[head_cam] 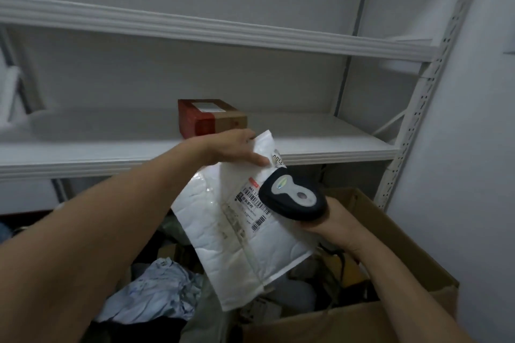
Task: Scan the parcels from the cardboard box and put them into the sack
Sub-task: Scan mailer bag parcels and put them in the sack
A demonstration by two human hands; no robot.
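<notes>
My left hand point(232, 147) pinches the top edge of a white padded parcel point(237, 242) and holds it up above the cardboard box point(395, 245). Its shipping label with barcodes point(250, 209) faces me. My right hand point(334, 225) grips a dark blue handheld scanner point(292, 198), whose head lies over the label's upper right part. The open cardboard box sits at the lower right with several dark parcels inside. The sack cannot be told apart among the bags at the lower left.
A white metal shelf unit point(195, 147) stands right behind the box. A brown and red carton point(211, 117) rests on its middle shelf. Crumpled light blue and grey plastic bags point(156, 295) lie at the lower left. A white wall closes the right side.
</notes>
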